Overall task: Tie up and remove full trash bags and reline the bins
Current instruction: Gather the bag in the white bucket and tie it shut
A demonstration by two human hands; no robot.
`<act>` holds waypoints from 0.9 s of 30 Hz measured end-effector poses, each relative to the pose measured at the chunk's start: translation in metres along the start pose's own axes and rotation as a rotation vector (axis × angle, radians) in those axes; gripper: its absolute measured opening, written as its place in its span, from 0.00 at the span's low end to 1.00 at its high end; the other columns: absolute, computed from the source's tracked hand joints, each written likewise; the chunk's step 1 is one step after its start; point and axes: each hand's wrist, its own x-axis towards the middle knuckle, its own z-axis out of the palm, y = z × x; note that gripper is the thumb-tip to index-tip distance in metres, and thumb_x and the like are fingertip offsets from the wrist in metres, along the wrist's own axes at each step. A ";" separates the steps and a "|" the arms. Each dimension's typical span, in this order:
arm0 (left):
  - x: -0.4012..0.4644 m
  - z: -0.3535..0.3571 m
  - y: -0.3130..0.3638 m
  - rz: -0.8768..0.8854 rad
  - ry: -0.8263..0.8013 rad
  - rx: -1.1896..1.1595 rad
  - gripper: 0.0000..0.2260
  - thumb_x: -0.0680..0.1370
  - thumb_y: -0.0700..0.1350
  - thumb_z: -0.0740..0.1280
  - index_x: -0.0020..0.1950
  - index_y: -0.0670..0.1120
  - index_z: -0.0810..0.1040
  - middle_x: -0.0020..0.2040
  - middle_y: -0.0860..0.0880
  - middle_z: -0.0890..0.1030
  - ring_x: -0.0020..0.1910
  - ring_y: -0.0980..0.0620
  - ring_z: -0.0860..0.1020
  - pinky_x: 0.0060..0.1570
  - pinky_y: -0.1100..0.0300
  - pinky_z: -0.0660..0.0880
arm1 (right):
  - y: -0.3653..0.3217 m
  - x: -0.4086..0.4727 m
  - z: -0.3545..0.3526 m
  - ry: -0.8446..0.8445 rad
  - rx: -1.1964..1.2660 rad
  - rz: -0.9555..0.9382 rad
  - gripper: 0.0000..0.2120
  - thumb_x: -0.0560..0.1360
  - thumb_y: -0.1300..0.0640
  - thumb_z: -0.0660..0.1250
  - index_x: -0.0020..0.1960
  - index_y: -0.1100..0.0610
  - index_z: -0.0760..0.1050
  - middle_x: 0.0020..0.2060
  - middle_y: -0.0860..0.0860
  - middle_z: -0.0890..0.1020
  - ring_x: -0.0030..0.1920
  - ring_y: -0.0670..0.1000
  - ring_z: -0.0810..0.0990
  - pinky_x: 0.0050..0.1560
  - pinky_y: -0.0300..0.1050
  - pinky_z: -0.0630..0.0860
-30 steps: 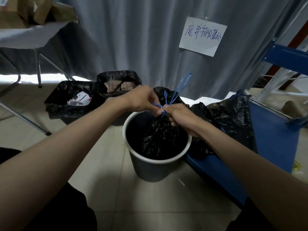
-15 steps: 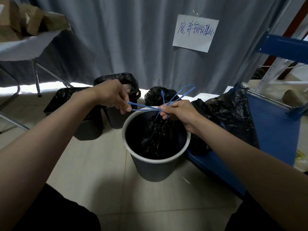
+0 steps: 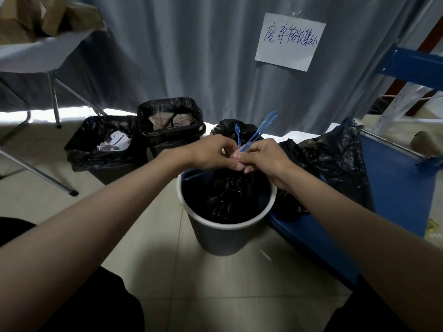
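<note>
both hands meet right over the grey round bin [image 3: 223,233], which stands on the floor at the centre of the view. the left hand [image 3: 213,153] comes in from 8 o'clock, its fingers curled and pinching the blue drawstring [image 3: 257,135] at the gathered neck of the black trash bag [image 3: 230,195]. the right hand [image 3: 266,155] comes in from 4 o'clock and pinches the same cord, the two sets of fingertips touching or very nearly so. a free loop of drawstring rises from between them toward 1 o'clock, and another strand trails down to 8 o'clock over the bin's rim. the bag itself hangs straight below the hands, inside the bin, its long axis upright.

my reading: the knot is being worked at the neck and is not yet snug. what matters next is that the bag lies directly under both hands, equally near to each, so the lift should go straight up along that axis.

beyond, at 10 to 11 o'clock, two lined square bins [image 3: 107,144] wait; a tied bag [image 3: 230,127] sits at 12, another black bag [image 3: 335,164] at 3 against a blue rack [image 3: 395,188].
</note>
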 end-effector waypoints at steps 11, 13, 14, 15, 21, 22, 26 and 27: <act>0.007 0.016 -0.008 -0.106 0.079 -0.279 0.10 0.70 0.46 0.78 0.43 0.40 0.85 0.35 0.48 0.81 0.36 0.59 0.74 0.40 0.67 0.71 | 0.004 -0.003 -0.006 0.065 -0.143 -0.092 0.12 0.79 0.57 0.67 0.40 0.62 0.81 0.27 0.57 0.81 0.24 0.49 0.74 0.28 0.38 0.71; 0.007 0.018 -0.006 -0.100 0.163 -0.175 0.08 0.69 0.46 0.79 0.39 0.42 0.85 0.32 0.51 0.78 0.34 0.59 0.73 0.37 0.67 0.69 | 0.005 -0.002 -0.004 0.102 -0.103 -0.042 0.15 0.81 0.57 0.65 0.39 0.63 0.79 0.27 0.59 0.80 0.25 0.52 0.76 0.28 0.39 0.72; 0.007 0.020 -0.004 -0.079 0.228 -0.106 0.08 0.68 0.47 0.79 0.37 0.44 0.84 0.31 0.52 0.78 0.33 0.58 0.73 0.37 0.65 0.69 | 0.005 -0.002 -0.004 0.123 -0.094 -0.005 0.16 0.81 0.57 0.64 0.37 0.63 0.77 0.26 0.59 0.80 0.24 0.52 0.75 0.27 0.39 0.71; 0.006 0.022 -0.001 -0.048 0.301 -0.030 0.08 0.68 0.48 0.79 0.36 0.46 0.84 0.30 0.53 0.77 0.33 0.58 0.74 0.38 0.62 0.71 | 0.004 -0.002 -0.004 0.135 -0.085 0.036 0.18 0.81 0.57 0.64 0.35 0.62 0.75 0.25 0.58 0.79 0.23 0.51 0.73 0.26 0.39 0.70; -0.009 0.038 0.016 0.112 0.559 0.368 0.07 0.73 0.48 0.71 0.50 0.50 0.79 0.46 0.52 0.79 0.46 0.47 0.78 0.39 0.57 0.69 | 0.001 0.003 -0.001 0.124 -0.001 0.206 0.18 0.82 0.57 0.63 0.34 0.62 0.71 0.24 0.55 0.71 0.20 0.47 0.66 0.18 0.35 0.60; -0.010 0.038 0.016 0.132 0.576 0.384 0.08 0.73 0.48 0.71 0.51 0.49 0.79 0.48 0.51 0.79 0.47 0.46 0.78 0.39 0.56 0.68 | 0.000 0.003 -0.001 0.116 0.004 0.213 0.16 0.82 0.58 0.63 0.36 0.62 0.72 0.25 0.55 0.71 0.19 0.46 0.66 0.17 0.35 0.59; -0.009 0.034 0.009 0.126 0.524 0.384 0.05 0.74 0.49 0.72 0.47 0.49 0.82 0.45 0.52 0.80 0.46 0.47 0.79 0.38 0.57 0.70 | -0.001 0.005 0.001 0.107 0.005 0.199 0.17 0.81 0.59 0.64 0.33 0.59 0.71 0.25 0.52 0.70 0.19 0.44 0.67 0.17 0.34 0.59; -0.008 0.032 0.007 0.116 0.483 0.349 0.05 0.73 0.50 0.73 0.45 0.50 0.83 0.43 0.52 0.81 0.44 0.48 0.79 0.39 0.56 0.73 | -0.002 0.004 0.002 0.117 0.013 0.176 0.16 0.80 0.60 0.65 0.34 0.58 0.72 0.26 0.51 0.71 0.19 0.44 0.67 0.18 0.34 0.59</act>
